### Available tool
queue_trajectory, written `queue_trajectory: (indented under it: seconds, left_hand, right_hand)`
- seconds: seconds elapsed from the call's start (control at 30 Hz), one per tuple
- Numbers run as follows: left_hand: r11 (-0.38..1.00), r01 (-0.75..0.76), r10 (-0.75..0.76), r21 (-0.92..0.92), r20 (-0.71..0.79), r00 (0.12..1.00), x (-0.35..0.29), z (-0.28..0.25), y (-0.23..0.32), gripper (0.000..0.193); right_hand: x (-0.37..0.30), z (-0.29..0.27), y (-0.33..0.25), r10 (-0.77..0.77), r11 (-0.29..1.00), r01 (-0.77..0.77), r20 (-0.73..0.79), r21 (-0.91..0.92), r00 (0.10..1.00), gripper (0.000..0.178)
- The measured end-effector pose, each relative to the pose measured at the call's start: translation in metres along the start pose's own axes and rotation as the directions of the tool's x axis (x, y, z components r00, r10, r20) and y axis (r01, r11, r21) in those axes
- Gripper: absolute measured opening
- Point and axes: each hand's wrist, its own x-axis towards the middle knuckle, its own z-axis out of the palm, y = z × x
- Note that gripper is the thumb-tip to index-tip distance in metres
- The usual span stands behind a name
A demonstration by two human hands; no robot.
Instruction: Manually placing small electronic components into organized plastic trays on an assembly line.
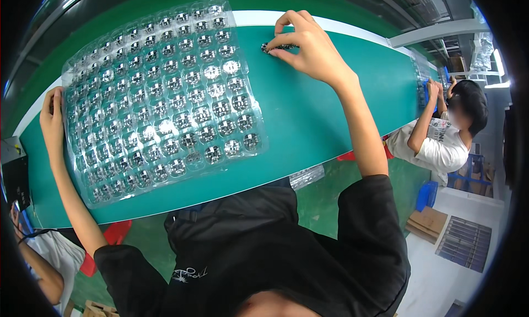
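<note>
A large clear plastic blister tray [242, 146] lies on the green work table, its many round pockets filled with small black-and-silver circuit boards [177, 101]. My left hand [53, 118] grips the tray's left edge, fingers curled at the rim. Beyond the tray's right side, my right hand [311, 47] pinches a short row of small dark circuit boards [265, 47] between thumb and fingers, low over the table. My fingers partly cover this row, and I cannot make out whether it touches the surface.
The green table [330, 118] runs left to right, with a white rail [253, 18] along its far side. At the right end a co-worker [446, 135] handles something by a blue bin. Another person's arm [41, 267] shows at lower left, near a black box [15, 176].
</note>
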Motion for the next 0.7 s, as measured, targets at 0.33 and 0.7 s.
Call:
queue_trajectory:
  seconds: [0.33,0.7]
  left_hand:
    - [0.999,-0.052,0.051,-0.015,-0.095,0.994,-0.003,0.008,0.015,0.031]
    - [0.997,0.015,-0.009,0.073,-0.084,0.996,-0.011,0.011,0.039,0.032]
  right_hand:
    - [0.006,0.014,0.004,-0.004,0.999,0.006,-0.044,0.049,0.999,0.009]
    - [0.004,0.011,-0.002,0.063,0.982,-0.059,-0.016,0.181,0.998,0.013]
